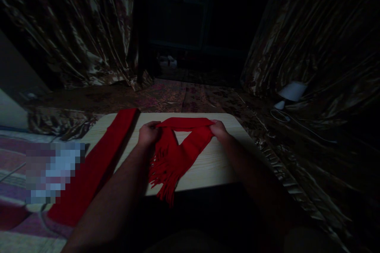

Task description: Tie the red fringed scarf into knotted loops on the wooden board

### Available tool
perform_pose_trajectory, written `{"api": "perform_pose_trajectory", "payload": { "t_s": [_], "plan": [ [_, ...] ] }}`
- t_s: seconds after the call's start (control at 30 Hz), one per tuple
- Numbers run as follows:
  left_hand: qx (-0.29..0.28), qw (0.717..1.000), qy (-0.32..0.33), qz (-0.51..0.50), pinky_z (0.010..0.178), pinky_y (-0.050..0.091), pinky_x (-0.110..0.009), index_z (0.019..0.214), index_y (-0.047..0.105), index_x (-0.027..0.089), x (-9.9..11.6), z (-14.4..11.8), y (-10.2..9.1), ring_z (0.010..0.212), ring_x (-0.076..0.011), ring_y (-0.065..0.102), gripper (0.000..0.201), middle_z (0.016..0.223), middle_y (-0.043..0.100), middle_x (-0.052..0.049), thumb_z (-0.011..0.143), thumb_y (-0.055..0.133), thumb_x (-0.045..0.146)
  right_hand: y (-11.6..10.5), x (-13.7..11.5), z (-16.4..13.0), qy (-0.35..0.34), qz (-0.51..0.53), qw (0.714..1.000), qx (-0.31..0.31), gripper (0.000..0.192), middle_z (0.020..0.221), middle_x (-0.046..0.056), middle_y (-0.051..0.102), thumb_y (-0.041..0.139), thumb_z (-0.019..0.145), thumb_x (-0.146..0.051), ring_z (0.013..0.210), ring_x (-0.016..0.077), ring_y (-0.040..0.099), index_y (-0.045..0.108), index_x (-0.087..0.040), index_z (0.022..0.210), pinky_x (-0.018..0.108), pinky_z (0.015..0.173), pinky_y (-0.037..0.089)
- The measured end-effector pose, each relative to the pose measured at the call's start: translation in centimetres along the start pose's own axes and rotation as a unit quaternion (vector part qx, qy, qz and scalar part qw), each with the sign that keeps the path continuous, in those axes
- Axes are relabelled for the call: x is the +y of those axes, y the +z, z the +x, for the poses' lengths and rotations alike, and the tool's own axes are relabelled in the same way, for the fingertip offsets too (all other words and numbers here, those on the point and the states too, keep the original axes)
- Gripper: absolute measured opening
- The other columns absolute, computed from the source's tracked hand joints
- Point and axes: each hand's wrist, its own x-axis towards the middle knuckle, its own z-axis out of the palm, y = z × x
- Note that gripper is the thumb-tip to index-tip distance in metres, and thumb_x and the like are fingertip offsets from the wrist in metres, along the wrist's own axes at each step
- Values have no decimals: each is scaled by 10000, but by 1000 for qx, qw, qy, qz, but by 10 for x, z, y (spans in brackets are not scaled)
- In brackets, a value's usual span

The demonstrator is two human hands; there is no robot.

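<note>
A red fringed scarf (190, 148) is held between my two hands over a pale wood-grain table (225, 162). Its folded upper band is stretched from hand to hand, and the two ends drop below it and meet, with the fringe hanging past the table's near edge. My left hand (148, 133) is closed on the band's left end. My right hand (219, 129) pinches the right end. Left of my left arm, a long strip of red cloth (103, 154) lies across the table and hangs over its near-left side.
Patterned curtains (97, 27) hang left and right at the back. A small white lamp (293, 91) with a cord stands at the right on patterned fabric. A pixelated patch (56, 170) covers something at the left, over a striped floor covering (12, 154).
</note>
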Motion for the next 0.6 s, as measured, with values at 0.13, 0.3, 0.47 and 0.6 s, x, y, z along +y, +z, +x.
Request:
{"api": "perform_pose_trajectory", "payload": {
  "t_s": [0.13,0.3,0.47,0.6],
  "plan": [
    [3,999,14,41,929,509,-282,1269,693,164,0,0,4,1012,-227,709,487,1109,757,-114,790,681,252,-7,-10,-9,-135,-304,943,14,564,1349,166,629,623,806,-202,1205,285,592,609,-154,1368,373,1029,454],
    [-9,996,26,90,916,504,-289,1309,646,138,4,6,9,1020,-246,706,556,1100,753,-145,779,692,300,-4,-36,-15,-290,-457,840,-39,569,1470,111,537,545,867,-133,1316,270,478,571,-231,1426,385,1096,365],
    [-40,986,-12,160,831,500,-327,986,712,145,15,14,11,1018,-315,693,280,1050,742,-195,744,710,285,-1,-48,-7,-338,-512,781,-121,380,1155,111,707,498,892,-85,1106,250,566,764,-221,1127,326,956,425],
    [16,993,-96,66,772,492,-287,979,653,153,17,19,18,968,-265,697,250,1037,736,-172,775,698,292,-5,-39,-1,-368,-460,808,-9,360,1136,122,695,481,919,-116,1067,253,546,742,-181,1159,319,914,433]
  ]
}}
